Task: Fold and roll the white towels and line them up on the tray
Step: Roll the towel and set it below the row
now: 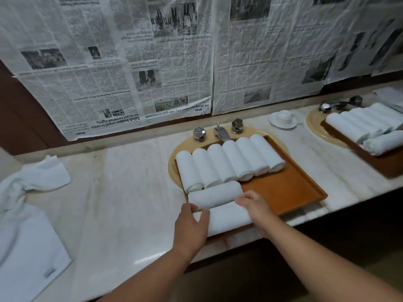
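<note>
— Reaching over the counter's front edge, we set both hands on one towel: the left hand [192, 223] grips the near left end of the half-rolled towel [218, 200], thumb forward and fingers curled around the roll's end, while the right hand [254, 204] lies palm down, fingers pressed together against the roll's right end.

— And where does that towel lie?

— At the near left corner of the brown tray [283, 188], its rolled part sitting crosswise and its flat tail [229, 219] running back toward us over the tray's front rim. Both forearms enter from the lower edge, the right one slanting in from the far right.

— What do we see behind it?

— Six rolled towels [226, 160] lie side by side across the back of the tray, touching one another, the nearest end of the leftmost just beside our roll. The tray rests over a beige sink basin [174, 162], with a chrome faucet [221, 131] and two faceted handles just behind the row.

— Anything else on the marble counter [130, 192]?

— Loose white towels [28, 205] lie heaped and spread at the left, well apart from the tray. To the right stand a small white cup on a saucer [283, 118] and a second tray [370, 158] with rolled towels over another basin. Newspaper sheets [135, 62] cover the wall behind.
</note>
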